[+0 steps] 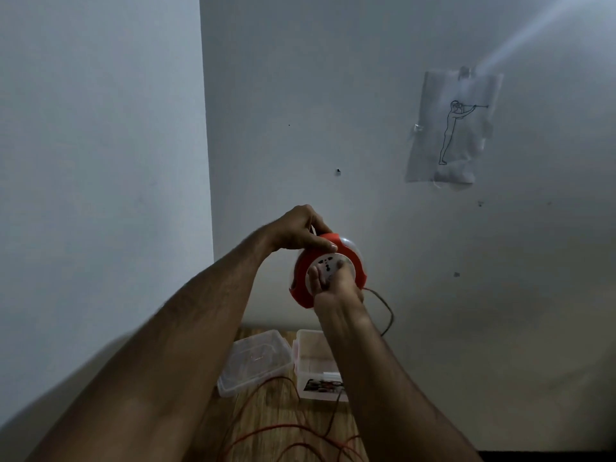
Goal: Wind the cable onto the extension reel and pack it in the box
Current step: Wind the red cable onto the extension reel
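I hold a round red and white extension reel [350, 261] up in front of the wall at arm's length. My left hand [300, 230] grips its red top edge, thumb laid along the rim. My right hand [328, 281] lies on the white socket face, fingers curled on its centre. A red cable [383, 308] leaves the reel's right side, hangs down and runs in loose loops [283, 435] over the wooden table. Below my arms stands an open clear plastic box [310, 348] with a printed card inside.
The box's clear lid [253, 358] lies to the left of the box on the wooden table [266, 411]. The table stands against a pale wall corner. A taped paper sketch [450, 128] hangs on the wall at the right.
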The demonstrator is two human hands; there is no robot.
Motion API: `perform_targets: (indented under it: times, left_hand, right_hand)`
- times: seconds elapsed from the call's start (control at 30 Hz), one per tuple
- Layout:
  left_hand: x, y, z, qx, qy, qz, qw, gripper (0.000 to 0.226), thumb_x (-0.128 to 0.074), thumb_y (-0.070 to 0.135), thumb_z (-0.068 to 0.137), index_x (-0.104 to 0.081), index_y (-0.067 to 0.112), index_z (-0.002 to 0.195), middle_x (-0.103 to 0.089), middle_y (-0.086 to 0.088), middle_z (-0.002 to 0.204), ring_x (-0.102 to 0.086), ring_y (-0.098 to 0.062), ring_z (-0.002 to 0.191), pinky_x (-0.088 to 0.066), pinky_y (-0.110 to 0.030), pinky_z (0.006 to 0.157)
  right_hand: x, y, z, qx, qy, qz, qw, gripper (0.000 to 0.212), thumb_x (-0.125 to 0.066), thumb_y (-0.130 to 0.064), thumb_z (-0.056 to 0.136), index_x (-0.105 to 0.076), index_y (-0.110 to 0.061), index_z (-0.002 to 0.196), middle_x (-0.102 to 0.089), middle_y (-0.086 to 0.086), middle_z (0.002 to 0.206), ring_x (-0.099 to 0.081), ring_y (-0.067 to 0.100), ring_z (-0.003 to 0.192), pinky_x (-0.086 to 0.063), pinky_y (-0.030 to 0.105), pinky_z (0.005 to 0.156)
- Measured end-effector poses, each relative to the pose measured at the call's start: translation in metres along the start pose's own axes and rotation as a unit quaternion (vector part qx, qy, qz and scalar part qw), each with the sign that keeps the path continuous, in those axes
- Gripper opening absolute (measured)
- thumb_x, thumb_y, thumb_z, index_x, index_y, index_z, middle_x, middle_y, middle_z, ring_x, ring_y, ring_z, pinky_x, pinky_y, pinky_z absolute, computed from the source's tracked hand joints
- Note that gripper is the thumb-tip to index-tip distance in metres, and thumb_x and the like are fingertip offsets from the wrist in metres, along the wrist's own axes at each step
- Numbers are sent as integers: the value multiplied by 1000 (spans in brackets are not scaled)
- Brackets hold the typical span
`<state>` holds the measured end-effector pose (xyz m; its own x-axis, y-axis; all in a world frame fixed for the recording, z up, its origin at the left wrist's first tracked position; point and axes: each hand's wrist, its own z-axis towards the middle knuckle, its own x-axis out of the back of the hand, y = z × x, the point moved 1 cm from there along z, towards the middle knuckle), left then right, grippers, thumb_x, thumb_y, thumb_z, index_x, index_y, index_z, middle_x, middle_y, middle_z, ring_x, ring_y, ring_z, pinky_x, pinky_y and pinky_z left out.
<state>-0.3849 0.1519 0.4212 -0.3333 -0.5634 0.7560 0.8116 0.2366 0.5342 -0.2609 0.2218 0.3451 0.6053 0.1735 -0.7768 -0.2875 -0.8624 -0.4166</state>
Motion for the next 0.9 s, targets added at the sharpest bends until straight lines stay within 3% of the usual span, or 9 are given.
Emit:
perform_targets:
  times: [0.13, 0.23, 0.27, 0.3, 0.37, 0.4, 0.47, 0.73, 0.9]
  left_hand:
    - [1, -5, -4, 7, -2, -19, 1000, 29, -83, 29, 84, -81, 10, 106, -75, 7, 89, -73, -5, 81, -55, -17, 67]
    - [4, -4, -5, 2, 15, -40, 999, 31, -80, 28, 86, -79, 7, 109, -76, 2, 93, -75, -13, 85, -58, -20, 70]
    - [6, -4, -6, 1, 19, -46, 999, 31, -80, 28, 86, -79, 7, 109, -77, 1, 94, -76, -14, 86, -59, -21, 70]
    - [9, -4, -6, 0, 21, -50, 999, 31, -80, 29, 87, -79, 7, 109, -77, 1, 94, -76, -15, 86, -59, -21, 70]
    - [14, -4, -7, -2, 20, -48, 999, 31, -79, 30, 87, -79, 7, 108, -77, 0, 94, -76, -14, 85, -59, -22, 71]
    - [15, -4, -7, -1, 18, -46, 999, 32, -78, 31, 88, -79, 7, 109, -78, -1, 95, -76, -14, 85, -60, -22, 72]
    - [17, -4, -7, 5, 14, -49, 999, 32, -78, 31, 88, -79, 7, 109, -78, -2, 96, -77, -16, 86, -61, -24, 73]
    - [14, -2, -8, 9, 7, -51, 999, 31, -79, 29, 87, -79, 8, 109, -78, -1, 98, -76, -13, 89, -63, -29, 80]
    - [9, 0, -7, 6, -9, -39, 999, 28, -81, 28, 86, -80, 9, 107, -77, 5, 94, -76, -9, 87, -60, -23, 74]
  right_hand:
    - [-4, -7, -4, -43, -28, 41, 998, 68, -66, -22, 98, -29, -2, 150, -69, 29, 95, -74, 26, 55, -59, 34, 46]
    - [8, -9, -8, 165, -42, -206, 964, 32, -62, -20, 100, -54, -2, 124, -75, 18, 91, -76, 25, 69, -64, 40, 63]
    - [13, -10, -8, 314, -69, -304, 897, 21, -62, -20, 99, -59, -7, 115, -76, 11, 91, -75, 20, 68, -65, 40, 66]
    - [20, -12, -7, 478, -99, -392, 780, 14, -65, -19, 98, -61, -10, 108, -75, 6, 93, -73, 13, 67, -64, 35, 65]
    - [35, -17, -3, 689, -142, -532, 471, 20, -70, -15, 93, -63, -12, 112, -71, 7, 107, -64, 7, 65, -53, 17, 57]
    - [42, -18, 4, 720, -154, -587, 336, 30, -72, -12, 91, -62, -12, 119, -68, 13, 116, -62, 9, 63, -44, 14, 53]
    - [53, -22, 13, 708, -156, -662, 191, 47, -73, -7, 85, -59, -14, 129, -57, 25, 132, -62, 17, 60, -40, 17, 49]
    - [52, -42, 26, 718, -115, -685, 50, 69, -75, -16, 86, -48, -22, 149, -57, 36, 129, -58, 19, 51, -50, 27, 41]
    - [41, -42, 19, 750, -138, -647, 10, 66, -90, -31, 73, -67, -12, 132, -72, 26, 91, -71, 29, 59, -58, 34, 49]
